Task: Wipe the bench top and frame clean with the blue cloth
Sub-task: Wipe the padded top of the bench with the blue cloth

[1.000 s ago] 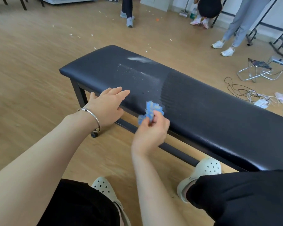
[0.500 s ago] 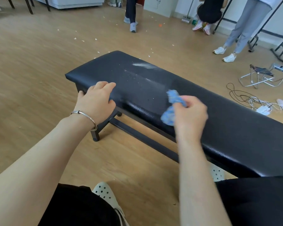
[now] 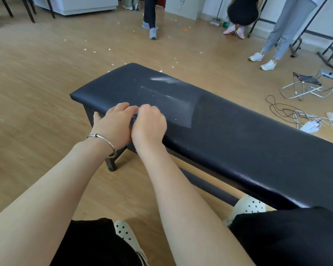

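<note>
Both hands meet on the dusty black padded vinyl tabletop [image 3: 229, 131]: left hand [image 3: 113, 125] fingers flat and together; right hand [image 3: 148, 124] fingers curled, grip hidden.

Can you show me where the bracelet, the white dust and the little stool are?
bracelet [image 3: 112, 148]: head view, silver band on the left wrist.
white dust [image 3: 162, 79]: head view, smear on the bench top.
stool [image 3: 307, 78]: head view, its dark seat.

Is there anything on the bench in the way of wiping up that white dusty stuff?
Nothing visible. The right hand is closed on the near edge of the bench top, and only bare black padding lies between it and the white dust. The left hand rests beside it, out of the way.
</note>
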